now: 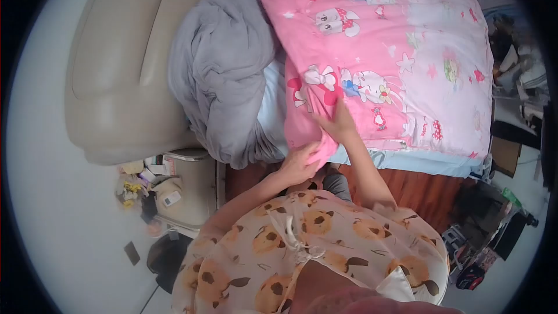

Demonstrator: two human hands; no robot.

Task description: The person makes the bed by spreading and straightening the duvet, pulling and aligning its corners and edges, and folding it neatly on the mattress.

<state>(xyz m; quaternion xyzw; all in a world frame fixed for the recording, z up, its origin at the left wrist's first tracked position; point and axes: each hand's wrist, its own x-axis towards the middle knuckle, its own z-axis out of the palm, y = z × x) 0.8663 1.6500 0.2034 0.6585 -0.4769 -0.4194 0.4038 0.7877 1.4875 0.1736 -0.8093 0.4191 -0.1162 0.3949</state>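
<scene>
A pink duvet (372, 46) printed with cartoon rabbits and stars covers most of the bed. My left hand (301, 166) is closed around its near corner, where the pink cloth bunches up at the bed's front edge. Slightly above and to the right, my right hand (339, 123) grips a fold of the same duvet, thumb and fingers pinching the cloth. A crumpled grey blanket (224, 64) lies to the left of the duvet. Between the two, a light blue sheet (272, 110) shows on the mattress.
A beige padded headboard (116, 64) stands at the left. Below it a bedside cabinet (195, 192) holds small items and yellow flowers (132, 188). Cluttered shelves (511, 70) line the right side. Reddish wooden floor (418, 195) lies between bed and my body.
</scene>
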